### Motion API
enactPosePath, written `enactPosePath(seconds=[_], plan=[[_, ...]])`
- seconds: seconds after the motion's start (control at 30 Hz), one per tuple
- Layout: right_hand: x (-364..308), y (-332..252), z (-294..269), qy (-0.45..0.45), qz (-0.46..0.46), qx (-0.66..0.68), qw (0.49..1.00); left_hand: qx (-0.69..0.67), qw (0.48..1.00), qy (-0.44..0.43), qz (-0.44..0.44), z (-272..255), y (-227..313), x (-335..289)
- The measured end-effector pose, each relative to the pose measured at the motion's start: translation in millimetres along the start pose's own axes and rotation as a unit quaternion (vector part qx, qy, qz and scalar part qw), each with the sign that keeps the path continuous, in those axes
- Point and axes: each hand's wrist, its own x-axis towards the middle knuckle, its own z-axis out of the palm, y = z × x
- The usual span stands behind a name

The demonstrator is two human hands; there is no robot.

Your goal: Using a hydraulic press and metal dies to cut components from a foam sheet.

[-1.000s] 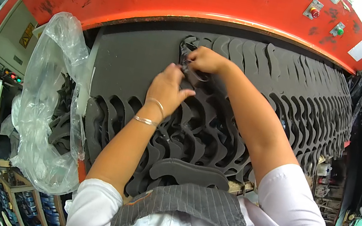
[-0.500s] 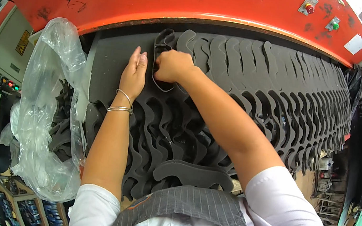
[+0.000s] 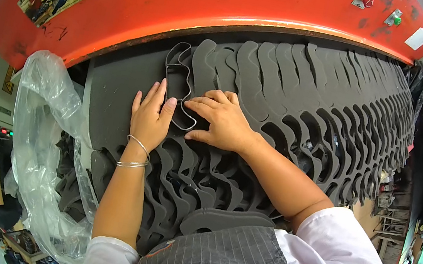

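A cutting die (image 3: pixel 192 80), a thin metal strip bent into a long wavy outline with cross pieces, lies on a dark grey foam sheet (image 3: pixel 118 82). My left hand (image 3: pixel 150 118) rests along its left edge, fingers stretched out and thumb apart. On the die's other side, my right hand (image 3: pixel 225 120) lies palm down with fingers spread, index fingertip and thumb at the metal edge. Neither hand wraps round it. Right of the die, curved cut foam pieces (image 3: pixel 250 74) sit in the sheet.
An orange-red machine beam (image 3: pixel 189 1) with buttons spans the far side. Clear plastic wrap (image 3: pixel 37 158) hangs at the left. Nearer me, cut-out foam webbing (image 3: pixel 174 182) droops over the edge, with a loose curved foam piece (image 3: pixel 224 219) by my apron.
My right hand has come out from inside the die, its curled fingers now spread at the die's right edge. The left hand has shifted down slightly. The whole view has tilted and moved closer.
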Motion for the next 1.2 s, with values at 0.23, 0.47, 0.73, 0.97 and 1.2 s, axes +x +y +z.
enactPosePath(seconds=[0.23,0.47,0.73,0.97,1.2], plan=[[-4,6,-13,0.013,-0.007,0.021,1.0,0.069,0.997,0.021,0.003,11,23,-4],[-42,-18,-62,0.044,-0.022,0.053,0.997,0.068,0.997,0.043,-0.017,-6,56,-28],[-184,62,-289,0.656,-0.008,0.136,0.743,-0.178,0.973,0.08,0.119,6,237,-77],[-275,265,-488,0.725,0.261,-0.173,0.614,-0.08,0.944,0.08,0.311,-11,389,-30],[-271,189,-450,0.632,0.233,-0.003,0.739,-0.094,0.962,0.04,0.252,-23,370,-43]])
